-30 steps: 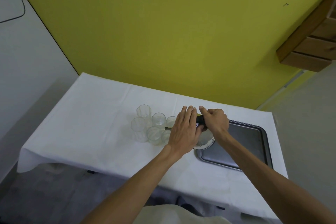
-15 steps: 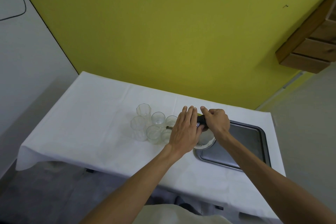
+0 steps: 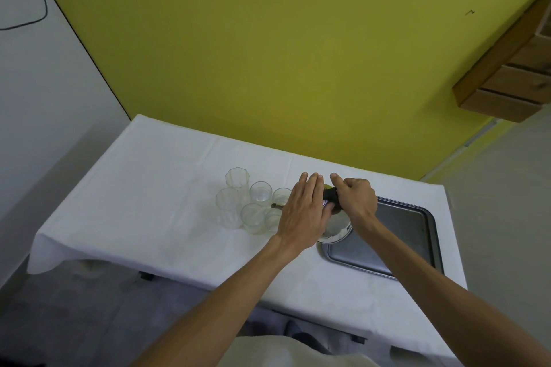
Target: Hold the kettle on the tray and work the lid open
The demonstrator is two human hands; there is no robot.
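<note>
A table point(image 3: 167, 176) under a white cloth bears a cluster of clear glasses point(image 3: 253, 205) beside a metal tray point(image 3: 399, 235).

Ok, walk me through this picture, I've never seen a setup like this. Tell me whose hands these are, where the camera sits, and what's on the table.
No machine here: a person works with bare hands. The camera sits on their head, looking forward and down. The table wears a white cloth. On it stand clear glasses and a metal tray, with a white plate at the tray's left end. The right hand grips a black handle. The left hand lies flat with straight fingers over something green and mostly hidden. A thin dark tip pokes out beside the glasses.
</note>
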